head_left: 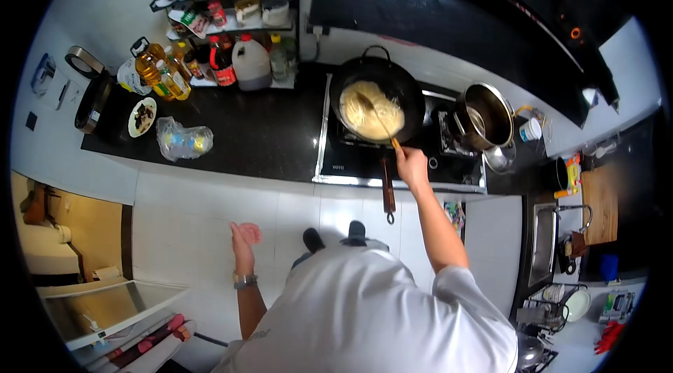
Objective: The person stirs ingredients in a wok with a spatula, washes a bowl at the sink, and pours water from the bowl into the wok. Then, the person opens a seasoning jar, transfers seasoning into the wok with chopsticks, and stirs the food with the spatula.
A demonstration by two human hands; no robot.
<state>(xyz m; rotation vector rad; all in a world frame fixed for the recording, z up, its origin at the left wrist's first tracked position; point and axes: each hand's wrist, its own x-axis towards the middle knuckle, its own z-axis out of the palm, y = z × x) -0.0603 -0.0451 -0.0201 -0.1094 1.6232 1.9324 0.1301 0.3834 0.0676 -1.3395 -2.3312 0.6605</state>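
My right hand (pixel 412 164) is closed around the wooden handle of a wok spatula (pixel 382 124). The spatula's head dips into pale noodles in a creamy, yellowish liquid (pixel 375 115), which fills the bottom of a black wok (pixel 410 89). The wok sits on the left burner of the gas stove (pixel 354 163), its long brown handle (pixel 388 194) pointing towards me. My left hand (pixel 243 252) hangs low at my left, away from the counter, its fingers stretched out. A pink patch (pixel 250 233) shows beside those fingers; what it is and whether they touch it, I cannot make out.
A steel pot (pixel 485 117) stands on the right burner, with a glass lid (pixel 500 158) nearby. Left on the black counter (pixel 266 134) are a bowl of dark pieces (pixel 142 118), a plastic bag (pixel 184 139) and several bottles (pixel 223 61). A range hood (pixel 449 15) overhangs the stove.
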